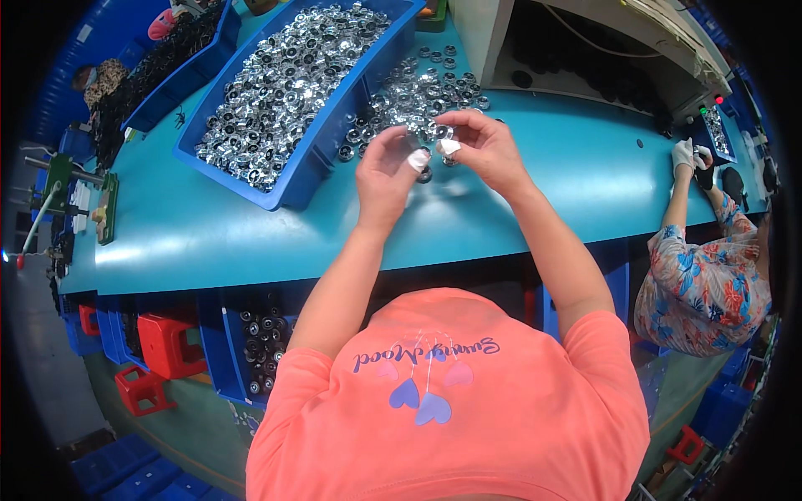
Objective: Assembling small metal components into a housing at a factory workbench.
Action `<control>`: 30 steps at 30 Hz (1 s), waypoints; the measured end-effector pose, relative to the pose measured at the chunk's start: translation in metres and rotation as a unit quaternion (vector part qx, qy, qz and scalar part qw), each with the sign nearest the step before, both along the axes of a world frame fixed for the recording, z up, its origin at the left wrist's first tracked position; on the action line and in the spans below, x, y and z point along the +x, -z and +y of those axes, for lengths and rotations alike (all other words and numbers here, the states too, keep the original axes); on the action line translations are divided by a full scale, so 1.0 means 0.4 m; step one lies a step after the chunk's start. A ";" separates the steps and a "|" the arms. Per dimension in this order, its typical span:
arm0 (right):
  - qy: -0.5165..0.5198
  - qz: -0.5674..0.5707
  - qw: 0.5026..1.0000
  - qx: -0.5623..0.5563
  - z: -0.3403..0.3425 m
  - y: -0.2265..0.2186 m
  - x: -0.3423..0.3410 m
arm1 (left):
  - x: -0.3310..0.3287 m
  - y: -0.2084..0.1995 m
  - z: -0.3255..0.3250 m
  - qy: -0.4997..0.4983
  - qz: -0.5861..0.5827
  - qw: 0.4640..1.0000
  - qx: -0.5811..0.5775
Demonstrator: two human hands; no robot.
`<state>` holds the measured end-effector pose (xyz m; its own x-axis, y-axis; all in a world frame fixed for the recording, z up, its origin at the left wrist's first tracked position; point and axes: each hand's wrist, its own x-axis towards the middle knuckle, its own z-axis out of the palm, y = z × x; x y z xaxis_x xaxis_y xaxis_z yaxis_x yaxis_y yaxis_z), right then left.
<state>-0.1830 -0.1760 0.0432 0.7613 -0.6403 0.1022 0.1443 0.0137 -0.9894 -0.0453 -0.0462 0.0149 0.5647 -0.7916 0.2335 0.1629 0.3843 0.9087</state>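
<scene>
Both my hands are raised together over the teal table (251, 225). My left hand (386, 171) pinches a small shiny metal ring part (415, 142) between thumb and fingers, with white tape on the fingertips. My right hand (483, 144) grips another small silver ring part (444, 132) close beside it. Just beyond the hands lies a loose heap of the same silver and dark ring parts (422, 88) on the table.
A big blue bin (309, 167) full of shiny ring parts stands at the left. A second blue bin (180, 79) holds dark parts. A machine housing (493, 37) rises at the back. A co-worker in a flowered shirt (706, 284) works at the right. Red and blue crates sit under the table.
</scene>
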 end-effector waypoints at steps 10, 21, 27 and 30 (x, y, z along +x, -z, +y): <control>0.030 0.000 0.995 -0.093 0.008 0.040 -0.006 | 0.003 0.000 0.004 -0.187 -0.331 0.919 0.105; 0.051 -0.017 0.988 -0.141 0.050 0.039 0.011 | 0.011 0.021 0.001 -0.023 -0.081 0.994 0.064; 0.062 -0.026 0.979 -0.193 0.050 0.042 0.004 | 0.022 0.023 0.001 0.141 0.147 0.978 0.054; 0.076 -0.027 0.969 -0.233 0.054 0.032 0.002 | 0.017 0.016 0.001 0.161 0.158 0.973 0.054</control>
